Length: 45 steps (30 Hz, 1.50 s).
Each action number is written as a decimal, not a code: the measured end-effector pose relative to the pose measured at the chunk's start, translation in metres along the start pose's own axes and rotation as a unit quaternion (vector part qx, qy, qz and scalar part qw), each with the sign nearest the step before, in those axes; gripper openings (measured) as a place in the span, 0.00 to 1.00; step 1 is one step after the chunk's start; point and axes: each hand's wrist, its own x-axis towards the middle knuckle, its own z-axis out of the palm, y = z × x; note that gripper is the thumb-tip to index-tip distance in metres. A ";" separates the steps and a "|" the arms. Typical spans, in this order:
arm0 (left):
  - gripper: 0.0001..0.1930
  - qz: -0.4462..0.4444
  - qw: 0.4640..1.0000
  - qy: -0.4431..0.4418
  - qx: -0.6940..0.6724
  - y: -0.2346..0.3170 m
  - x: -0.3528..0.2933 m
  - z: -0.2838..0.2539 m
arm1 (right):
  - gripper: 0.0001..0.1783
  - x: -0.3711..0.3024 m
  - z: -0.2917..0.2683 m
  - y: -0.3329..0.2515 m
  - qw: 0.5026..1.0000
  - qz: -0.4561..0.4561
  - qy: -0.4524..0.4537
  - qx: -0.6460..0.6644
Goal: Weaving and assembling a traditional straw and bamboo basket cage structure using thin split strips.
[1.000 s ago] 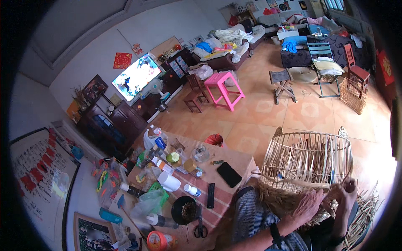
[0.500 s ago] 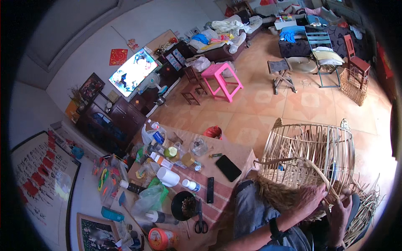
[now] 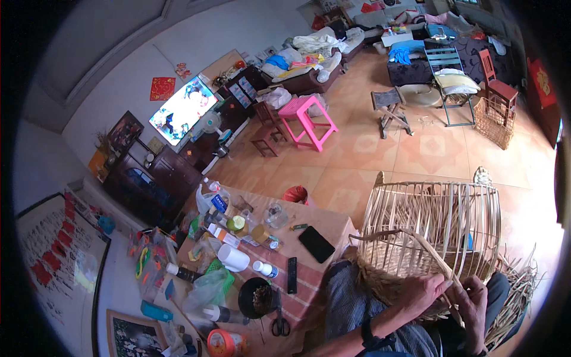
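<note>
1. large, pale, woven-fibre basket [image 3: 386,276] with bare upright ribs, lower right of the frame: probably light and springy – best held by the dense woven wall, as the slender ribs could bend or snap.
2. loose heap of thin straw-coloured strips [image 3: 517,300], right of it: likely dry, brittle.
3. long, flat tan strip [image 3: 439,260], arching over the basket's near side: presumably pliant – pinch it flat.
4. right hand [image 3: 473,300]: pinching that strip; left hand [image 3: 421,294]: curled against it, grip unclear.

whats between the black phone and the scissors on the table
In the head view, a long black remote control lies between the phone and the scissors.
</note>
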 end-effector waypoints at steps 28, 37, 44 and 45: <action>0.11 0.050 0.996 0.004 0.069 -0.036 0.010 -0.021 | 0.13 0.040 0.033 -0.021 0.850 -0.271 0.068 -0.448; 0.08 0.043 0.999 0.000 0.014 -0.039 0.007 -0.021 | 0.12 0.010 -0.006 0.039 0.969 -0.128 0.110 -0.179; 0.08 0.077 0.996 0.035 -0.019 -0.042 0.008 -0.017 | 0.08 0.004 -0.080 0.048 0.977 -0.067 0.190 -0.070; 0.08 0.075 0.996 0.031 -0.021 -0.043 0.008 -0.016 | 0.11 0.008 -0.076 0.042 0.968 -0.096 0.215 -0.087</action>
